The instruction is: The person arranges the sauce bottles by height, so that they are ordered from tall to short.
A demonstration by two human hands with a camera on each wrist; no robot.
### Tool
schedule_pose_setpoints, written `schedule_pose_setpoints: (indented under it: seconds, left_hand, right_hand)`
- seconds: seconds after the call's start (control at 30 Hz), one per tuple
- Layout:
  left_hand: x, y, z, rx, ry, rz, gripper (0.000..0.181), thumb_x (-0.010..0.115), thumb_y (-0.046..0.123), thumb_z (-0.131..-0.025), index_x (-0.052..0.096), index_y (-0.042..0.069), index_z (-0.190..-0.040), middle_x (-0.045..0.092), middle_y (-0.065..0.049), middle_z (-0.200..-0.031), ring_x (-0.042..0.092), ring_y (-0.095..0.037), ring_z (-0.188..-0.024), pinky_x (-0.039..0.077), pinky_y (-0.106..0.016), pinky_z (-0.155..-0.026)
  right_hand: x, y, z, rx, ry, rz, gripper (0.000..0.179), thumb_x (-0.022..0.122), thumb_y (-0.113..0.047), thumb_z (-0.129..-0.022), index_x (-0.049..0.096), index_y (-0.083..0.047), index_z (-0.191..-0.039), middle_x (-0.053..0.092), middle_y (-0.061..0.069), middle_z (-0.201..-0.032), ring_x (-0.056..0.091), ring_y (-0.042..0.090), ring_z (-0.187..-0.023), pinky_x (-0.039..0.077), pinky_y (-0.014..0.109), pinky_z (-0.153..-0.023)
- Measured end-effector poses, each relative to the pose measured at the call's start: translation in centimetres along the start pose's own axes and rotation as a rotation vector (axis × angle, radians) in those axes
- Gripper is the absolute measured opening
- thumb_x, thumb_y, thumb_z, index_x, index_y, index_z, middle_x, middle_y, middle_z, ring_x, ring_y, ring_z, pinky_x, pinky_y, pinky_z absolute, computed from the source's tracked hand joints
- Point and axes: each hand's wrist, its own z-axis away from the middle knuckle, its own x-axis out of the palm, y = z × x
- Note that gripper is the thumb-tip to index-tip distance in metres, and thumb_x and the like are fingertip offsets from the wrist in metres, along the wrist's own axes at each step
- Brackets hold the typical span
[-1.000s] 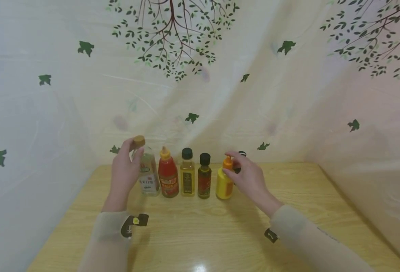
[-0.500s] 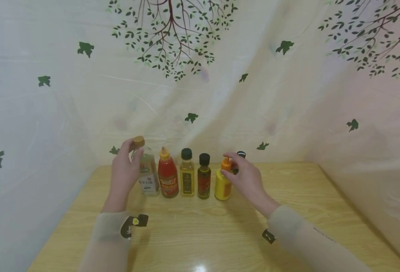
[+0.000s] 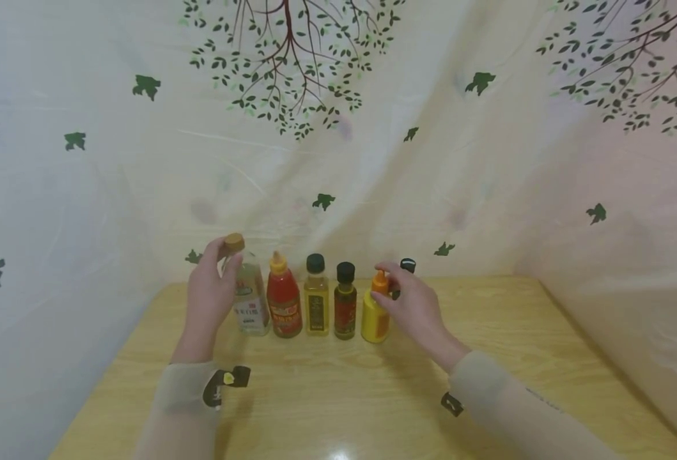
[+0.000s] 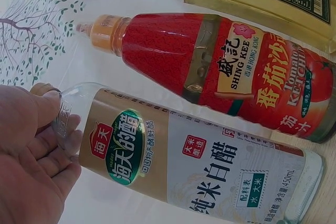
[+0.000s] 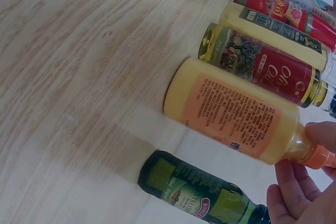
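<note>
My left hand (image 3: 211, 287) grips the neck of a clear white rice vinegar bottle (image 4: 210, 171) just under its tan cap (image 3: 234, 242). The bottle stands upright at the left end of a row. On the right, my right hand (image 3: 415, 303) pinches the orange top (image 5: 319, 157) of a yellow squeeze bottle (image 5: 231, 114), thumb on one side and fingers on the other. Its base is at the tabletop, beside the small olive oil bottle (image 5: 262, 66). Behind the right hand, a dark green Borges bottle (image 5: 194, 190) is partly hidden in the head view.
Between the hands stand a red tomato ketchup bottle (image 3: 284, 300), a square bottle of pale yellow oil (image 3: 317, 300) and the olive oil bottle. They line up near the back of a wooden table (image 3: 315, 396). A leaf-patterned white sheet (image 3: 326, 160) hangs behind and at both sides.
My right hand has shifted slightly left with the yellow squeeze bottle, bringing it nearer the olive oil bottle and showing more of the green bottle's cap. The left hand keeps its hold.
</note>
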Motion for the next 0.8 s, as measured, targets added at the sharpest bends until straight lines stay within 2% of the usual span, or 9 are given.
schedule_pose_setpoints:
  seconds: [0.5,0.8]
  left_hand:
    - [0.41,-0.08,0.19,0.050,0.046,-0.016,0.052,0.055,0.028,-0.119,0.044,0.004,-0.164,0.054,-0.022,-0.163,0.042,-0.046,-0.156,0.033,-0.067,-0.128]
    - [0.54,-0.04,0.39,0.031,0.037,-0.011,0.053,0.055,0.030,-0.119,0.044,0.006,-0.165,0.053,-0.020,-0.164,0.041,-0.045,-0.157,0.033,-0.067,-0.128]
  right_hand:
    - [0.48,0.46,-0.13,-0.030,0.035,0.022,0.064,0.088,-0.019,-0.098,0.056,-0.015,-0.154,0.073,0.008,-0.119,0.072,0.028,-0.103,0.063,0.049,-0.086]
    - [0.59,0.70,0.23,-0.025,0.028,0.017,0.065,0.086,-0.019,-0.099,0.054,-0.014,-0.155,0.071,0.009,-0.124,0.071,0.028,-0.104,0.063,0.048,-0.087]
